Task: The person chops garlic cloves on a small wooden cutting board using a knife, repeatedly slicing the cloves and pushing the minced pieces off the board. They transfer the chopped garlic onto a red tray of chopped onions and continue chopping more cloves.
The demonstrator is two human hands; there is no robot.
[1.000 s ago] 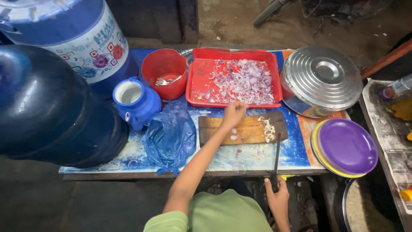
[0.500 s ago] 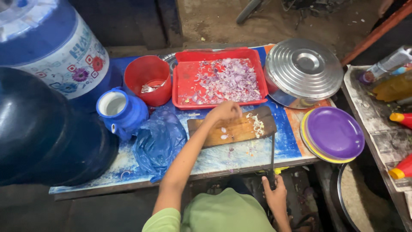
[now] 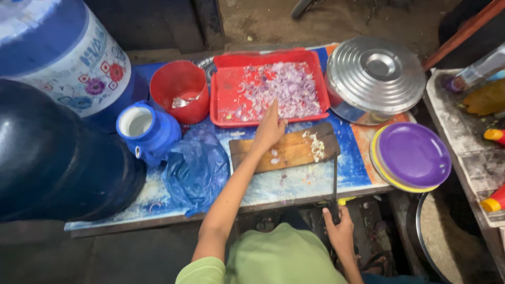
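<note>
A dark blue barrel (image 3: 52, 158) fills the left side, with a blue and white water drum (image 3: 63, 58) patterned with flowers behind it. Both crowd a low table (image 3: 315, 181) whose top is blue and worn pale. At the far right of the table sits a steel pot with a domed lid (image 3: 374, 73), and in front of it a stack of plates, purple on top (image 3: 413, 155). Between pot and drum lies a red tray (image 3: 268, 84) spread with chopped purple onion. A crumpled blue plastic bag (image 3: 195, 168) lies near the front edge, a blue jug (image 3: 144, 129) stands just behind it, and a red cup (image 3: 179, 89) stands beside the tray.

In front of the tray is a wooden cutting board (image 3: 294, 150) (a few onion scraps remain on it). The left hand (image 3: 269, 130) rests flat at the board's far edge, fingers stretched out together toward the tray, its fingertips at the rim; it grips nothing. The right hand (image 3: 341, 231) is below the table's front edge, fingers curled tight around the handle of a knife (image 3: 334, 181), whose thin dark blade points up to the board's near right corner.
</note>
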